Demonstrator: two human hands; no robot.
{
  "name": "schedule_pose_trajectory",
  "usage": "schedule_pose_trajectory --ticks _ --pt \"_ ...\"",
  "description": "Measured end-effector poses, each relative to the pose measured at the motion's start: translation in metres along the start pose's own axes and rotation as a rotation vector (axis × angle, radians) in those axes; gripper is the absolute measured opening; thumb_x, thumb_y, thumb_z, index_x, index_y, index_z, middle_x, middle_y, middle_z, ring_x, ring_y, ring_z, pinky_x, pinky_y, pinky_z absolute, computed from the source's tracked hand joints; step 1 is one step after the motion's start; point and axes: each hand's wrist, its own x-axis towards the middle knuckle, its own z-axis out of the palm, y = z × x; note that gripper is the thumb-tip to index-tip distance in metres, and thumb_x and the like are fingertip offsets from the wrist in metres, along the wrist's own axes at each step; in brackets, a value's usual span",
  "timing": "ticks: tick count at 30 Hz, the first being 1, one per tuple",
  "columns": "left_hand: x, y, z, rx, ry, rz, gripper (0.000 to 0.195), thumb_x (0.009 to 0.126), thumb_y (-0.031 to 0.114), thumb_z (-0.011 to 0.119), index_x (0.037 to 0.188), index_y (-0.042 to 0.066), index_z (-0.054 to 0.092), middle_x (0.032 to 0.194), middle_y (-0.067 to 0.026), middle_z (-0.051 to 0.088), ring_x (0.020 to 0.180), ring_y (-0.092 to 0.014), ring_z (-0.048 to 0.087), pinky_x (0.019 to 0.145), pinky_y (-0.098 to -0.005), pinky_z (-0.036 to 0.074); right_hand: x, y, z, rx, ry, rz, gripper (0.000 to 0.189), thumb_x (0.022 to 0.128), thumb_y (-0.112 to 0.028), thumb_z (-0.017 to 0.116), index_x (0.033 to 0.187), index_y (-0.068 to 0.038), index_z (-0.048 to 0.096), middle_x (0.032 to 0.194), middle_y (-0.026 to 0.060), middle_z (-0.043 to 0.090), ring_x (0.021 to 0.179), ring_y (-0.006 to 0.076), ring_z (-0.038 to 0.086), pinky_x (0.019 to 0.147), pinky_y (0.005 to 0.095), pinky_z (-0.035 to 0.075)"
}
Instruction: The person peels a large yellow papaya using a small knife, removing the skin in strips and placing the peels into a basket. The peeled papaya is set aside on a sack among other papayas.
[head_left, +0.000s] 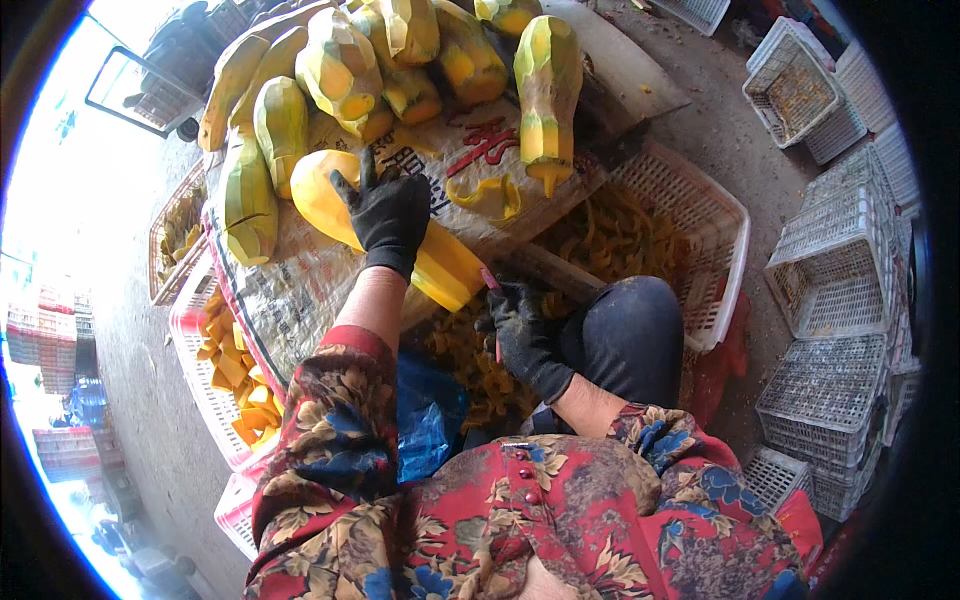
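My left hand (391, 217), in a black glove, lies over the middle of a peeled yellow long-necked squash (451, 268) and holds it against a printed woven sack (292, 292). The squash's bulb points away from me and its neck towards me. My right hand (523, 330), also gloved, grips a pink-handled tool (490, 279) at the neck's cut end. Its working edge is hard to make out. Beyond the left hand lie several faceted green-yellow squashes (339, 64). A curled strip of peel (487, 201) rests on the sack.
A white plastic basket (731, 217) at right holds peel strips. At left, a basket (196, 375) contains orange squash chunks (238, 367). Blue plastic (427, 420) hangs below the work surface, near my knee (634, 330). Stacked crates (825, 375) stand along the right.
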Motion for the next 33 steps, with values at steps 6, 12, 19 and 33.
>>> schedule_pose_trajectory --ticks 6,12,19,33 --pt "0.005 0.002 0.007 0.056 -0.019 0.008 0.023 0.087 0.032 0.051 0.088 0.021 0.072 0.105 0.001 0.07 0.134 -0.028 0.04 0.11 -0.069 0.006 -0.054 0.035 0.011 0.56 -0.259 0.347 0.026 0.098 -0.036 0.048 0.114 -0.016 0.054 0.09 0.0023 0.061 0.063 0.0151 0.06 0.044 0.0268 0.045" --pt "0.004 0.004 0.011 0.05 -0.009 -0.088 0.026 0.09 0.032 0.049 0.093 0.019 0.072 0.104 0.0004 0.07 0.134 -0.028 0.04 0.109 -0.0694 0.008 -0.015 -0.002 0.003 0.147 0.02 -0.217 0.021 0.099 -0.022 0.05 0.118 -0.014 0.05 0.094 0.0039 0.059 0.068 0.0162 0.061 0.05 0.0275 0.048" --pt "0.01 0.005 0.015 0.052 0.025 -0.08 0.024 0.086 0.027 0.051 0.094 0.019 0.071 0.103 -0.0017 0.07 0.131 -0.031 0.042 0.108 -0.0704 0.011 -0.048 0.021 0.037 0.632 -0.106 0.405 0.031 0.098 -0.037 0.055 0.12 -0.015 0.047 0.073 -0.0002 0.055 0.044 0.0095 0.046 0.037 0.0264 0.037" --pt "0.02 0.01 0.029 0.089 0.095 -0.095 0.024 0.084 0.024 0.051 0.083 0.014 0.073 0.103 -0.006 0.07 0.131 -0.034 0.042 0.107 -0.0715 0.011 -0.033 0.046 0.016 0.584 -0.133 0.226 0.039 0.088 -0.001 0.057 0.124 -0.013 0.049 0.106 0.0067 0.058 0.085 0.0131 0.057 0.058 0.0258 0.051"
